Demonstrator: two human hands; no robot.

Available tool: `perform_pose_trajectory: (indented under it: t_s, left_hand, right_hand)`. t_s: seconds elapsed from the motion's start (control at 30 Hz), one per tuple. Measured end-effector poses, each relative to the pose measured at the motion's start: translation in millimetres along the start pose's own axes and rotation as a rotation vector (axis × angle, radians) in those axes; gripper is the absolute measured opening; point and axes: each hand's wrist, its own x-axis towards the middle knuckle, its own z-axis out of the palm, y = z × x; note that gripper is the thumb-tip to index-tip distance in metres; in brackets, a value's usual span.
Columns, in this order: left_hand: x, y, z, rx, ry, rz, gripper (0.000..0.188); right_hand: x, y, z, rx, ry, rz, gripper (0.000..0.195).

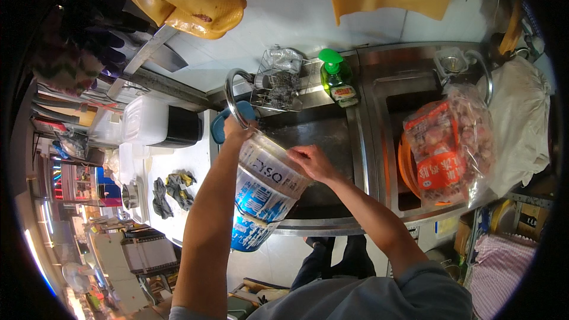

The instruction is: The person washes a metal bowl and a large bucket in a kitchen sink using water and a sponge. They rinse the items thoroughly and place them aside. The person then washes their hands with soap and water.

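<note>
A white and blue plastic bucket [266,191] is tilted over the front left edge of a stainless steel sink [311,133], its rim towards the tap. My left hand [240,129] is at the far side of the rim, just under the curved metal faucet [235,93]; its fingers are partly hidden, so its grip cannot be told. My right hand [311,162] holds the bucket's rim on the right. The bucket's inside does not show. Behind the sink stand a green pump bottle of dish soap [340,82] and a wire rack [278,82] with steel wool scourers.
In the right basin, a plastic bag of frozen meat [453,151] rests over an orange colander [405,164], beside a white sack [518,124]. At left, a white counter [166,164] holds dark gloves [175,191] and a container [146,120]. Yellow rubber gloves [200,0] hang above.
</note>
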Motion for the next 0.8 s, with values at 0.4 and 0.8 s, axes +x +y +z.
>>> perform_pose_trajectory:
  t_s: [0.4,0.8]
  left_hand:
    - [-10,-23,-41,-0.103,0.173,-0.122,0.047]
    - [-52,-9,-41,-0.086,0.155,0.026,0.043]
  right_hand:
    - [38,17,28,0.121,0.018,-0.161,0.027]
    - [94,-6,42,0.599,-0.315,0.045,0.021]
